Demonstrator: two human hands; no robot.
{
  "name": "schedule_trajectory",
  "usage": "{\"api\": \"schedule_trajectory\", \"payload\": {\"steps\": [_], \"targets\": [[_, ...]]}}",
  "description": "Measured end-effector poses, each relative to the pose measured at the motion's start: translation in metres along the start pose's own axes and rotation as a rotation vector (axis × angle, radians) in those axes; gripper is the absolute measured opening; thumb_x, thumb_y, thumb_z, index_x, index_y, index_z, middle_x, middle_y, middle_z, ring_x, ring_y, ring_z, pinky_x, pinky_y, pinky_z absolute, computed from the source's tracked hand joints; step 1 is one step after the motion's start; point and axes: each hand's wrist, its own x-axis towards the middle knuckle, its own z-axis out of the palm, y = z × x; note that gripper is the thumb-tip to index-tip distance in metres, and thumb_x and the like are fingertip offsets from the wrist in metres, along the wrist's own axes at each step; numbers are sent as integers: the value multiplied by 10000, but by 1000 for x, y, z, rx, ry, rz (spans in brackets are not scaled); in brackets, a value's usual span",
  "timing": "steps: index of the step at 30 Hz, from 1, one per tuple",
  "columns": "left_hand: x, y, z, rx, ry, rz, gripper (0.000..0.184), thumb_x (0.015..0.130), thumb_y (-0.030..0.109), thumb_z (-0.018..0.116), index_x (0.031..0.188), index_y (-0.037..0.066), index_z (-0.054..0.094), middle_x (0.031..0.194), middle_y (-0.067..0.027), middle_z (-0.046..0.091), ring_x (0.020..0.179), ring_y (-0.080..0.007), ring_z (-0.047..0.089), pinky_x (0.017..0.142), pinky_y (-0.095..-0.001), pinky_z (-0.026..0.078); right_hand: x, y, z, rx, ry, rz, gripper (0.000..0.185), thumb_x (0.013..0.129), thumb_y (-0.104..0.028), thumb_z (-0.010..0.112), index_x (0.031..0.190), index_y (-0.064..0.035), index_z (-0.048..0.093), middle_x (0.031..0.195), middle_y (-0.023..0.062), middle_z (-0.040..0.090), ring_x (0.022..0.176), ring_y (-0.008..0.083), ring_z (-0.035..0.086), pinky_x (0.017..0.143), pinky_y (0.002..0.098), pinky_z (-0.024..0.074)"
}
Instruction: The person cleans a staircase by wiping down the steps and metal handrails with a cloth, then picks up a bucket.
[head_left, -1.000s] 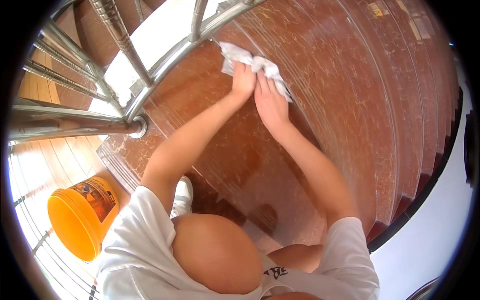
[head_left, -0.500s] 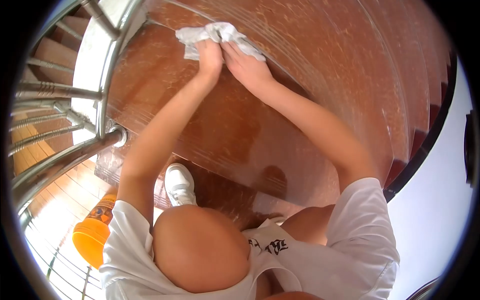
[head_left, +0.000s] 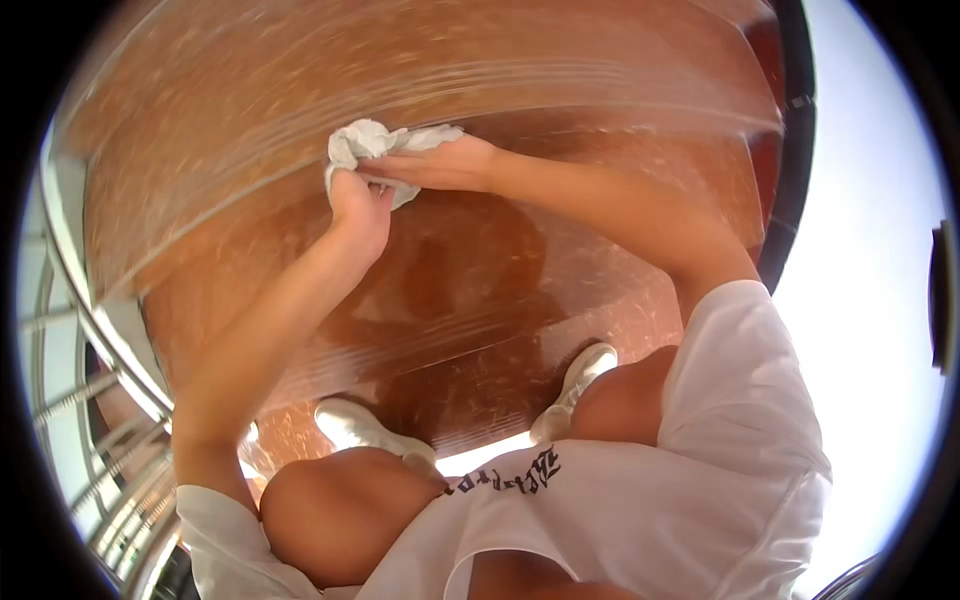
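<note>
A crumpled white cloth [head_left: 358, 140] lies on the reddish-brown stair tread [head_left: 460, 250], close to the foot of the riser above. My left hand [head_left: 362, 208] is closed on the cloth's near left part, its fingers partly hidden in the folds. From the right, my right hand [head_left: 445, 163] reaches across the cloth with fingers long and close together, gripping its right part. Both hands meet at the bunched cloth.
Curved steps rise ahead. Metal railing [head_left: 125, 345] runs along the left, and a white wall [head_left: 860, 250] with a dark skirting [head_left: 790, 150] borders the right. My white shoes [head_left: 365, 428] are on the step below.
My view has turned, so the railing sits lower left and the orange container is out of sight. The cloth is more bunched, and my right hand now lies across it from the side.
</note>
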Motion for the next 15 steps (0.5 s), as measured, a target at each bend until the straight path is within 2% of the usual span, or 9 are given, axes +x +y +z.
{"api": "schedule_trajectory", "payload": {"steps": [2, 3, 5, 6, 7, 10, 13, 14, 15], "targets": [[-1, -35, 64, 47, -62, -60, 447, 1168, 365, 343, 1541, 140, 443, 1611, -52, 434, 1499, -254, 431, 1298, -454, 326, -75, 26, -1, -77, -125, -98, 675, 1101, -258, 459, 1732, -162, 240, 1784, -53, 234, 1617, 100, 253, 1297, 331, 295], [7, -27, 36, 35, -89, -123, 450, 1169, 369, 346, 1545, 140, 442, 1604, -54, 443, 1500, -253, 430, 1301, -456, 326, -60, 8, 5, -81, -160, -86, 675, 1101, -258, 459, 1732, -162, 240, 1784, -53, 234, 1617, 100, 253, 1297, 331, 295], [12, -64, 99, 67, -137, -120, 451, 1161, 380, 394, 1537, 138, 452, 1594, -52, 455, 1497, -258, 434, 1301, -456, 330, -136, 27, 15, 16, -121, 36, 667, 1106, -261, 443, 1732, -153, 240, 1786, -53, 224, 1624, 110, 248, 1298, 343, 298], [10, -80, 130, 50, -126, -121, 455, 1151, 380, 427, 1531, 131, 459, 1587, -51, 462, 1488, -262, 443, 1298, -457, 337, -167, 36, 14, 87, -118, 76, 687, 1077, -228, 485, 1727, -207, 263, 1763, -44, 288, 1559, 107, 370, 1254, 337, 359], [7, -103, 169, 32, -118, -125, 460, 1141, 380, 460, 1524, 124, 465, 1580, -49, 470, 1478, -266, 452, 1294, -458, 344, -208, 46, 9, 61, -141, 104, 687, 1077, -228, 485, 1727, -207, 263, 1763, -44, 288, 1559, 107, 370, 1254, 337, 359], [13, -151, 233, 31, -215, -148, 438, 1129, 321, 461, 1514, 115, 475, 1571, -50, 479, 1478, -264, 450, 1296, -453, 322, -280, 49, 2, 365, -134, 528, 633, 983, -167, 587, 1597, -291, 499, 1603, -117, 503, 1320, 114, 568, 1101, 346, 457], [11, -203, 317, 35, -300, -161, 425, 1124, 258, 422, 1516, 99, 470, 1571, -67, 478, 1487, -257, 433, 1310, -436, 274, -368, 67, -19, 221, -206, 694, 666, 978, -177, 594, 1621, -308, 479, 1560, -137, 538, 1264, 102, 590, 1083, 339, 481], [10, -220, 342, 54, -310, -162, 428, 1125, 254, 424, 1516, 82, 464, 1570, -74, 477, 1487, -254, 431, 1311, -434, 270, -392, 71, -24, 241, -159, 790, 597, 957, -124, 588, 1544, -229, 557, 1495, -58, 593, 1296, 188, 600, 1037, 387, 499], [10, -235, 364, 70, -313, -162, 432, 1127, 251, 425, 1515, 66, 458, 1568, -82, 476, 1487, -252, 429, 1312, -433, 266, -414, 67, -24, 225, -174, 804, 597, 957, -124, 588, 1544, -229, 557, 1495, -58, 593, 1296, 188, 600, 1037, 387, 499]]}}
